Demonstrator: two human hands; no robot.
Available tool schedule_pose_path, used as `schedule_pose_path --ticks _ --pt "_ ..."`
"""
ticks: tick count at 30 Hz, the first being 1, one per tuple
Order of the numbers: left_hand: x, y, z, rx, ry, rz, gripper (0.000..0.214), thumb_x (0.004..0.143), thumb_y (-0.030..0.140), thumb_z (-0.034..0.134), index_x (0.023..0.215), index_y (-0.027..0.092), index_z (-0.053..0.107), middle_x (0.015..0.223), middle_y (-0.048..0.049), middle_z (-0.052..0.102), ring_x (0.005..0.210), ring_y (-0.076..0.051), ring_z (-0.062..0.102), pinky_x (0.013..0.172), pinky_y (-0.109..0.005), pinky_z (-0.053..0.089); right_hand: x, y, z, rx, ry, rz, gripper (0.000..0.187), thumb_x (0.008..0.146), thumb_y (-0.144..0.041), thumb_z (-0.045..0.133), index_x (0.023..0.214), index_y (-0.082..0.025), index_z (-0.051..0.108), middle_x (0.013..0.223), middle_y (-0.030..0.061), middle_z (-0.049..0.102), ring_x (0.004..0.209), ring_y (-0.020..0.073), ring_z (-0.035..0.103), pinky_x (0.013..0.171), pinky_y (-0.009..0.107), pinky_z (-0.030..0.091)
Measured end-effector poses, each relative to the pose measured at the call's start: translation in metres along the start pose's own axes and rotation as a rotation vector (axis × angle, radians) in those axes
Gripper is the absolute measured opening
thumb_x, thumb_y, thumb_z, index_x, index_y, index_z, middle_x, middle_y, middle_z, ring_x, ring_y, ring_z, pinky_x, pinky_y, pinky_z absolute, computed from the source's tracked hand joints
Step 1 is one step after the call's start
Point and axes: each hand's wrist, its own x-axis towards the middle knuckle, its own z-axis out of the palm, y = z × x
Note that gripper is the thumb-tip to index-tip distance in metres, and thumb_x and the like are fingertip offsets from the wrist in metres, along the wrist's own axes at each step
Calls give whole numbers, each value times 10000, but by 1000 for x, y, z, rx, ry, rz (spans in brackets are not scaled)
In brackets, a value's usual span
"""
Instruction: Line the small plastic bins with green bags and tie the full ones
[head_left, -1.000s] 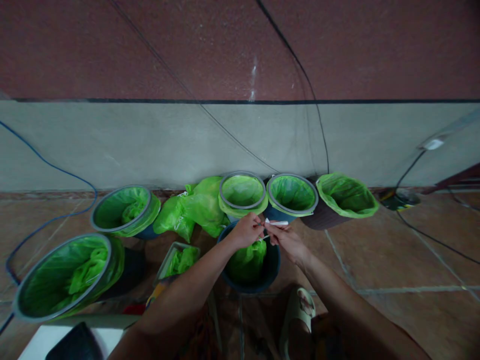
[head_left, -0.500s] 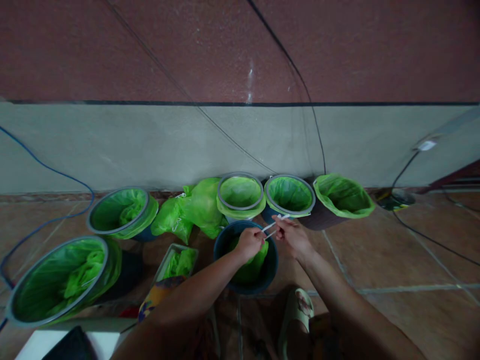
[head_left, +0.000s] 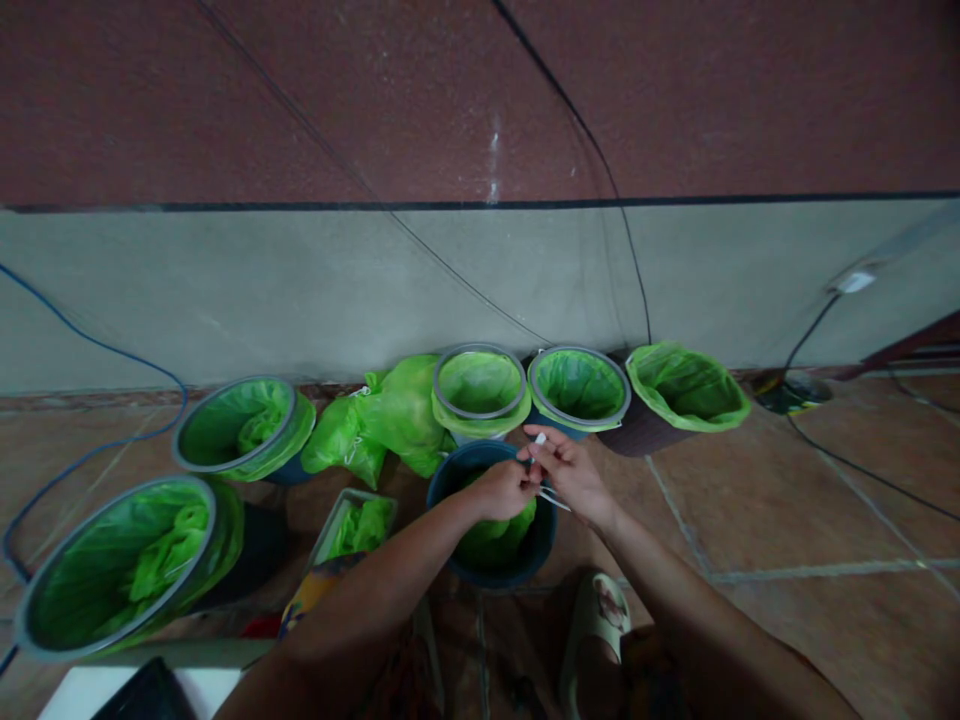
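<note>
Both my hands meet above a dark blue bin (head_left: 442, 480), which has a green bag (head_left: 495, 540) inside it. Pinched between my left hand (head_left: 510, 488) and my right hand (head_left: 570, 475) is a white drawstring (head_left: 555, 497). One end of it sticks up by my right fingers, and a loop hangs below my right hand. My left fingers are closed at the drawstring, partly hidden by the right ones. Where the drawstring joins the bag cannot be made out.
Along the wall stand lined bins: a pale one (head_left: 480, 412), a blue one (head_left: 579, 425) and a brown one (head_left: 652, 425). Tied green bags (head_left: 409, 410) sit left of them. Two grey-rimmed bins (head_left: 214, 500) (head_left: 300, 400) and a small tray (head_left: 326, 535) are at left. A blue cable (head_left: 97, 340) trails there.
My hands have come closer together. The drawstring that was stretched between them is now bunched at my fingers, with a loop below my right hand.
</note>
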Motion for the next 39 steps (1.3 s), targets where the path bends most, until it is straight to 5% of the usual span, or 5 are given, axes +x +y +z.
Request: schedule_pose_path --ticks 6,11,16,28,39 --pt "3 -4 -2 -114 103 -157 291 859 150 456 664 127 671 589 -14 612 545 -107 526 584 -222 407 2 18 -9 -503 -64 183 376 895 -458 476 1115 -178 595 737 9 658 442 86 514 404 208 353" --pt "6 -9 -3 -191 202 -394 314 854 223 501 581 129 626 502 -1 548 456 -96 483 493 -222 352 1 18 -11 -1005 -124 32 254 897 -268 462 888 -183 701 842 72 727 723 164 645 627 255 425" --pt "6 -9 -3 -228 239 -422 256 823 224 526 651 128 691 544 -11 594 505 -106 527 515 -225 376 -2 7 -10 -1201 -97 31 260 905 -307 482 881 -195 716 872 87 735 804 195 652 663 275 387" --pt "0 7 -10 131 252 -315 136 692 227 654 759 205 770 697 -24 714 686 -172 620 651 -258 428 -5 25 -19 -961 -263 -30 133 823 -251 577 816 -229 708 657 2 639 618 145 546 592 249 375" --pt "6 4 -8 -79 424 -135 175 695 71 530 712 162 679 681 -2 664 632 -120 571 629 -222 427 0 1 -20 -679 -172 109 280 771 -450 578 636 -207 611 465 -43 471 450 102 409 451 222 287"
